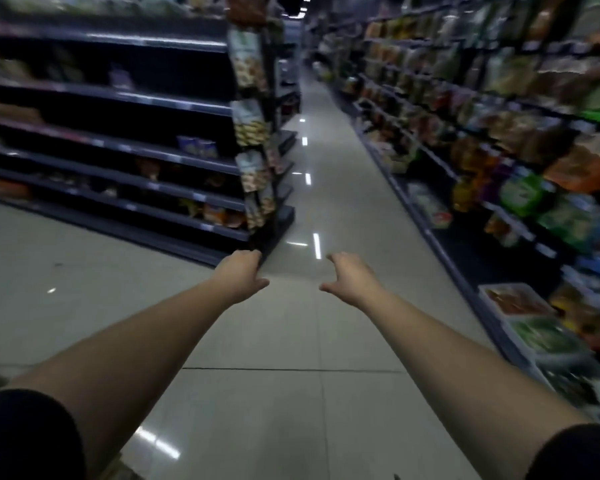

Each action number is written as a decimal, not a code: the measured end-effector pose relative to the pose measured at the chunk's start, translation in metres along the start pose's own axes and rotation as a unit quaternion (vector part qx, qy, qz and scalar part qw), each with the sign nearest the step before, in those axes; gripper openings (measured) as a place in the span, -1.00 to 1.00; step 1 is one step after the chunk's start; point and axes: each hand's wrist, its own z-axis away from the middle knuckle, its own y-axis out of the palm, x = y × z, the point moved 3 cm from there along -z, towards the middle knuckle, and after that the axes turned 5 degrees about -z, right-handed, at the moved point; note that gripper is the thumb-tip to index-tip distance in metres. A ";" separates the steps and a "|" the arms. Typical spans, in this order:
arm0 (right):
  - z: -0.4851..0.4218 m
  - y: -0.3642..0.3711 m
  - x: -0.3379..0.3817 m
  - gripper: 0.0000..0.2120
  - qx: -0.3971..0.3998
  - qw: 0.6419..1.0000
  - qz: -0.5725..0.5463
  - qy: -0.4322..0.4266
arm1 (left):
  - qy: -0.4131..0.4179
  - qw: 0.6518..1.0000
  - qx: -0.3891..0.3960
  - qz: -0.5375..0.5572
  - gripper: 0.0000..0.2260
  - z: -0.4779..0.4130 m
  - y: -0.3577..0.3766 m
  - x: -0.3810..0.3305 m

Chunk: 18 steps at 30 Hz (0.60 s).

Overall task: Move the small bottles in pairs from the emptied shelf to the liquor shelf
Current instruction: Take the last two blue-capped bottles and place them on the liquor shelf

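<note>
**Q:** What does the figure show of the two hands?

**A:** The left hand [241,273] and the right hand [350,277] reach forward over the tiled floor [291,334], apart from each other, at the mouth of a shop aisle. Each grip is slack. The fingers droop, loosely bent, the thumb turns inward, and neither hand holds anything.

**Q:** Where are the small bottles?

**A:** None shows in view. The dark rack [125,147] on the left has mostly bare shelves with a few boxes [198,147]. The long rack [506,216] on the right is crowded with bright packets [520,192]. Blur hides the labels, so it cannot be told which of the two, if either, is the emptied shelf or the liquor shelf. The bottles therefore lie nowhere near either grip, and both hands are over the floor.

**Q:** Which step is in hand, and how is it done well?

**A:** It is probably the walk between shelves with unladen hands, most likely toward the next pair. It is best done by keeping to the middle of the aisle, away from the hanging packets [252,128] at the end of the left rack. The person should arrive square to the shelf, so that each hand can close round the body of one upright bottle before either is lifted.
</note>
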 end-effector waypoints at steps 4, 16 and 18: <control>-0.124 0.026 0.067 -0.27 0.046 0.995 -0.002 -0.091 | -0.114 0.993 -0.007 0.000 -0.47 -0.054 -0.016 0.089; -0.404 0.093 0.243 -0.29 0.096 0.960 -0.016 -0.263 | -0.245 0.968 -0.046 0.007 -0.45 -0.212 -0.054 0.297; -0.452 0.107 0.270 -0.35 0.101 0.958 -0.006 -0.268 | -0.245 0.968 -0.059 0.002 -0.47 -0.252 -0.057 0.335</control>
